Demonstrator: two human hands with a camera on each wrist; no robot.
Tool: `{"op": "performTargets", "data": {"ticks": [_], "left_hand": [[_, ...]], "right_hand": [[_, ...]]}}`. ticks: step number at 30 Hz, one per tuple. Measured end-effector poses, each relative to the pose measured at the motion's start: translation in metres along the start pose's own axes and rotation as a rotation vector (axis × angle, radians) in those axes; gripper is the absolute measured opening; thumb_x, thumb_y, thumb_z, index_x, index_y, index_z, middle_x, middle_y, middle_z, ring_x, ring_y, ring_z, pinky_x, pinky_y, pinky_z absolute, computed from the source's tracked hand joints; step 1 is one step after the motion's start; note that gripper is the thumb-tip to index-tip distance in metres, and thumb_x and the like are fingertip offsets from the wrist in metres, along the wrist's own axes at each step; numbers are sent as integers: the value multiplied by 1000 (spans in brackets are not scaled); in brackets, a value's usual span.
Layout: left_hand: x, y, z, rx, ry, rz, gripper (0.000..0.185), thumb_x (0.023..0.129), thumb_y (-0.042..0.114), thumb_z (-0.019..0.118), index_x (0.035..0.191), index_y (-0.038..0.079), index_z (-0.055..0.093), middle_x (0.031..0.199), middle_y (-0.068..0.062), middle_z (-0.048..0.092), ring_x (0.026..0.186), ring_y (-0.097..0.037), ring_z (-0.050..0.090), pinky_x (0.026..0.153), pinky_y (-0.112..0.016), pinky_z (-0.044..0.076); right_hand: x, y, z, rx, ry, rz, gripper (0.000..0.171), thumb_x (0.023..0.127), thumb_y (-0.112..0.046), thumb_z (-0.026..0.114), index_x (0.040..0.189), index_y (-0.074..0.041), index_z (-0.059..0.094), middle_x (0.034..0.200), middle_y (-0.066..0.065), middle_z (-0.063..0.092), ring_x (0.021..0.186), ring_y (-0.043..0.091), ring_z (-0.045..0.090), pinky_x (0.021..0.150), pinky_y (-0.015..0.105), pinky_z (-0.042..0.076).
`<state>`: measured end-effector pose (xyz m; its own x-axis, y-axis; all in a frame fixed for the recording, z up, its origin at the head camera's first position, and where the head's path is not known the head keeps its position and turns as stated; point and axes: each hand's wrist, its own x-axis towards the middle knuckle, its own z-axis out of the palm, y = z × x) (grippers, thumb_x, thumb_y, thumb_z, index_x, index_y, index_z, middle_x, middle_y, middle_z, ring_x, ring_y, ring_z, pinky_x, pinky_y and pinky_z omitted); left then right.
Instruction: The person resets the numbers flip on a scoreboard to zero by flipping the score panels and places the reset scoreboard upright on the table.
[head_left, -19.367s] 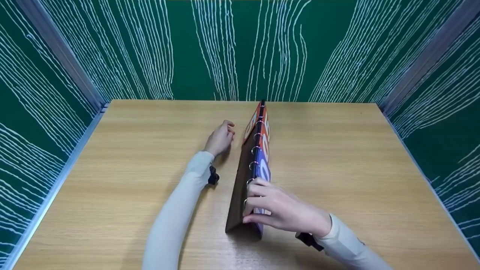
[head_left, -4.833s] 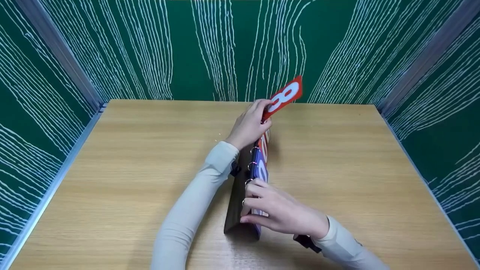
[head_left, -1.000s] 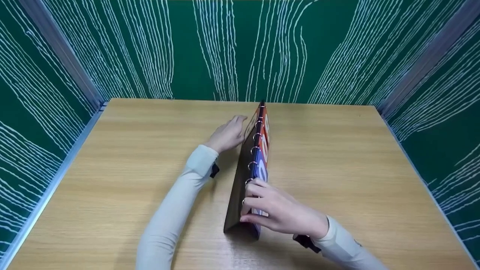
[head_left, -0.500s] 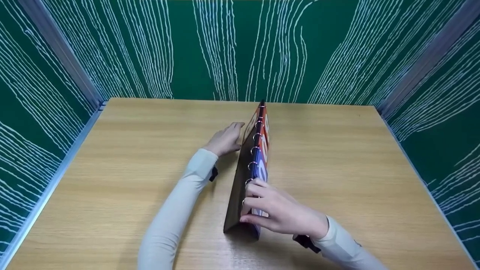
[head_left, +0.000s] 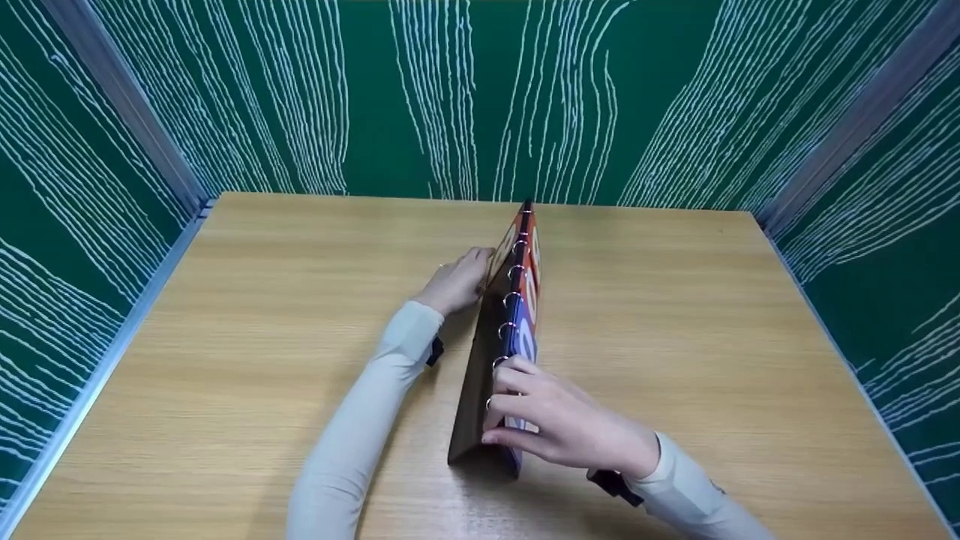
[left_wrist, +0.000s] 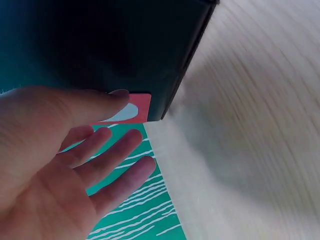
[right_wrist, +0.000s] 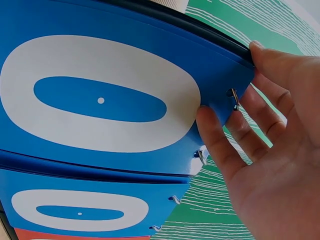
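A tent-shaped flip scoreboard (head_left: 469,412) stands lengthwise on the table, its number cards hung on metal rings along the ridge. My right hand (head_left: 566,416) grips the ridge at the near end, thumb and fingers spread over its edge. In the right wrist view one fingertip touches a blue card (right_wrist: 220,65) with a white zero. My left hand (head_left: 454,281) is beside the far left side, at a red card (head_left: 504,251). In the left wrist view its thumb lies over the corner of that red card (left_wrist: 143,102), while the other fingers extend loosely beyond the dark panel.
The wooden table (head_left: 712,337) reaches back to a green wall (head_left: 375,97) with white wavy lines. Similar green panels in metal frames stand on both sides. A dark strap device (head_left: 615,484) sits at the right wrist.
Earlier my left hand swung a red card with an 8 over the ridge, then drew back to the left. Just now it has moved closer to the left-side red card. The right hand keeps its grip.
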<state>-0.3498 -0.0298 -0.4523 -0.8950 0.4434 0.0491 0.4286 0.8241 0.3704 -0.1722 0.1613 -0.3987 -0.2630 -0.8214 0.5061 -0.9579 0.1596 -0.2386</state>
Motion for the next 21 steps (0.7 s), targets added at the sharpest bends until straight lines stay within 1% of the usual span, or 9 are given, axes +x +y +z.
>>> {"op": "performTargets", "data": {"ticks": [4,7,10,14,16,21], "left_hand": [[3,1,4,-7,4,-16,64,93,1,63,152,-1,38,152,-20,49,138,-35,53,112,-49,48],[4,-1,7,-5,14,-24,65,93,4,64,153,0,39,152,-18,49,137,-34,54,110,-49,50],[5,-3,11,8,32,-19,63,93,6,65,151,0,41,151,-18,51,136,-34,55,108,-49,51],[6,-5,14,17,52,-15,59,95,8,64,150,-1,43,149,-19,53,135,-34,56,107,-49,52],[7,-5,15,18,62,-10,58,95,8,63,149,-1,44,146,-19,55,132,-35,58,105,-50,53],[7,-5,18,23,86,-9,49,98,9,59,145,0,47,138,-20,59,122,-38,63,97,-53,56]], "right_hand": [[0,0,1,-6,14,-17,15,91,-23,76,91,-17,62,91,-3,52,95,16,49,85,26,43],[-1,0,1,-2,-1,-6,15,91,-23,76,90,-17,62,90,-3,50,95,15,48,84,25,42],[-1,-1,1,-5,-24,17,15,91,-25,75,90,-18,62,90,-3,51,95,15,48,84,24,43],[-2,-1,0,-17,-26,21,15,93,-26,74,91,-17,62,91,-2,52,96,15,49,83,25,44],[-1,-1,0,-20,-20,18,15,93,-26,73,91,-17,61,91,-2,51,96,15,48,83,25,43],[0,0,0,-15,12,-24,15,92,-24,75,91,-16,62,91,-2,51,96,17,49,86,25,42]]}}
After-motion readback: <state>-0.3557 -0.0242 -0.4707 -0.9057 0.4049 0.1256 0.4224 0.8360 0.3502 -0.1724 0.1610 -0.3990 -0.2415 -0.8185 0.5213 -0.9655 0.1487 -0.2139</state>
